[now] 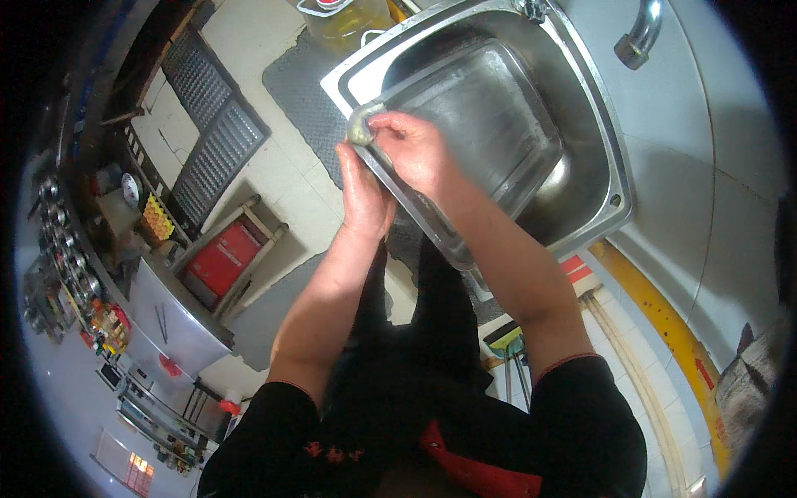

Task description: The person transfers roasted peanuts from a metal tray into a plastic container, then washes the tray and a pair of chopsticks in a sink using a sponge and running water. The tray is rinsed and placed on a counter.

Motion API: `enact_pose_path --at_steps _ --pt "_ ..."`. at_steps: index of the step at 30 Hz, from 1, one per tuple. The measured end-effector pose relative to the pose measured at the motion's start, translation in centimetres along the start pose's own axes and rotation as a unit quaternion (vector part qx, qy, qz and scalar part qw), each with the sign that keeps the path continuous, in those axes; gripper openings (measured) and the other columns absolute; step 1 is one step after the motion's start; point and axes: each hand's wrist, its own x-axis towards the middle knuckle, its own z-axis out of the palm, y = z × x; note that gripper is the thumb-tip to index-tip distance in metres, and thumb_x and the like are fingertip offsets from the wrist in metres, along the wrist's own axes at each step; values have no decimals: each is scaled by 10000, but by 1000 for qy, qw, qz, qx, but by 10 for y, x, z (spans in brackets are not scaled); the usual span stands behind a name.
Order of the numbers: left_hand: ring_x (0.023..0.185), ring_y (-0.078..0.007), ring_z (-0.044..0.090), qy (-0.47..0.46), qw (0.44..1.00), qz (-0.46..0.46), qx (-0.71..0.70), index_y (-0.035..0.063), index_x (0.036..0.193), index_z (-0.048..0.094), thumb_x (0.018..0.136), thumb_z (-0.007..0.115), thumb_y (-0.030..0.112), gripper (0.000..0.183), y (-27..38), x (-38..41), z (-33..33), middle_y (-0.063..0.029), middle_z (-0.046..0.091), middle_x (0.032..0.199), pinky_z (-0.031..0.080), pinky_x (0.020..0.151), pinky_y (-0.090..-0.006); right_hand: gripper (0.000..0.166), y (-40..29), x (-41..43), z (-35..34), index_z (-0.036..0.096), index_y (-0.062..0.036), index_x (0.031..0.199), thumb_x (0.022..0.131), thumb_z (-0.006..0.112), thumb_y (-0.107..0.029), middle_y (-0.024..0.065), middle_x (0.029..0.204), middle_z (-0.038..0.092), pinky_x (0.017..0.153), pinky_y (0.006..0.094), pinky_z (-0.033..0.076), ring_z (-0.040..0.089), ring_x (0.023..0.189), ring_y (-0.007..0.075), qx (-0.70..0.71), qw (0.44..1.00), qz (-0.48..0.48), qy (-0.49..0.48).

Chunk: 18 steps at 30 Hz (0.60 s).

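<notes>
A rectangular stainless steel tray (461, 118) lies tilted over the sink basin (576, 155), its near long edge raised past the sink's rim. My left hand (366, 196) grips the tray's outer side near the left corner, thumb up along the rim. In my right hand (411, 146) is a pale, wet scrubbing pad or sponge (361, 124), pressed on that same corner; its exact kind cannot be told. Both hands look wet.
A metal faucet spout (634, 53) juts from the tiled wall at upper right. A plastic jug of yellow liquid (345, 25) stands beyond the sink. On the floor are dark mats (302, 93), a stool-like frame with a red panel (227, 258), and a broom (505, 339).
</notes>
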Motion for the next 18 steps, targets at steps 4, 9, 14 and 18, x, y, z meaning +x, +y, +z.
enact_pose_path --at_steps 4,9,14,18 --pt "1367 -278 416 -27 999 -26 -14 120 1524 300 967 274 717 816 14 -2 5 -105 427 1470 314 1150 -448 162 0 0 -1 668 27 1081 946 578 22 43 1024 674 859 249 500 616 961 105 87 992 14 -91" --pt "1350 -265 408 -63 994 -37 -85 146 1527 317 1033 275 598 671 16 2 -2 -102 419 1453 313 1146 -421 126 -19 -7 -26 699 -2 974 912 591 -14 71 1000 668 836 271 500 637 943 152 -97 965 -110 -216" --pt "1256 -256 471 -2 994 -17 108 182 1509 372 925 462 82 599 17 0 18 -101 461 1401 367 1095 -388 129 -25 -47 -67 723 -69 856 836 599 -38 86 961 641 808 369 493 635 881 262 -310 905 -55 -287" --pt "1246 -244 453 28 983 -5 180 160 1470 409 742 419 -138 787 11 3 26 -95 427 1354 370 1069 -326 110 -12 -100 -110 718 -88 812 809 617 -44 86 957 634 850 416 476 620 934 283 -366 846 -79 -379"
